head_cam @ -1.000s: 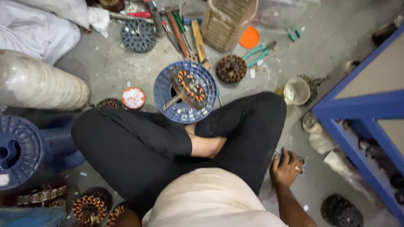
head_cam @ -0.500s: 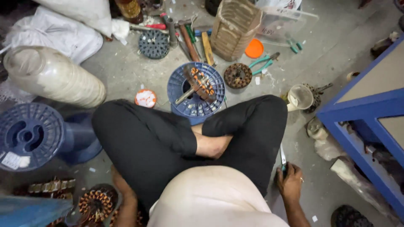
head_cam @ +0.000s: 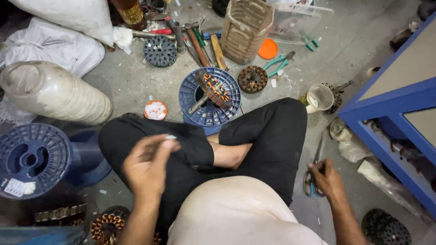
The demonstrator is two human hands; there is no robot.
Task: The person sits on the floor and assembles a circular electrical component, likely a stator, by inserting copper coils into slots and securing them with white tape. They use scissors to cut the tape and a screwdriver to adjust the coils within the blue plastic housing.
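The person sits cross-legged on the grey floor, black trousers filling the middle of the view. At about nine o'clock lies a big clear plastic jar on its side, with a large blue spool just below it at eight o'clock. At twelve o'clock, near the knees, a smaller blue spool carries a motor stator with copper windings, tilted on its top. A blue metal frame runs along three o'clock. The right hand, at four o'clock, is closed around the handles of a pair of scissors, blades pointing away toward the spool. The left hand, at seven o'clock over the thigh, has its fingers pinched together on something small and pale; motion blur hides what it is. To work cleanly here, I judge the scissors should stay pointed away from the leg, and the pinched piece held steady before cutting.
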